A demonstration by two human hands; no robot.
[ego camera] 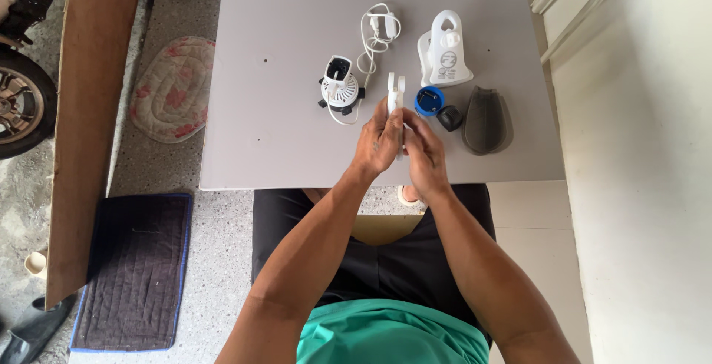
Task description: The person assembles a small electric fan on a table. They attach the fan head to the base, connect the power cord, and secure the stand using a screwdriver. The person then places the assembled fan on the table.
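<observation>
Floor on the far left carries a motorbike wheel (22, 104), a tall brown board (89, 112) leaning upright, a dark quilted mat (133, 267) with a blue edge, and a round flowered cushion (174, 86) beside the grey table (245, 141).

On the table, well left of centre, stands a small white ribbed housing (340, 90) with black parts at its base. A white cable (368, 49) loops from it up to a white plug (384, 24) near the far edge.

Just right of that, the left hand (378, 141) is curled around the lower part of a flat white plastic piece (395, 97), fingers closed on it, with the piece standing upright above the table's near half and its forked top clear of the fingers. The right hand (424, 153) presses against the same piece from the other side, fingers bent and closed on it, the two hands touching.

Right of the hands lie a blue round cap (429, 100), a small black part (449, 118) just beside it, and a white bottle-shaped body (444, 53) behind them. Farthest right on the table rests a dark grey curved cover (487, 121). A white wall (645, 186) fills the right side.
</observation>
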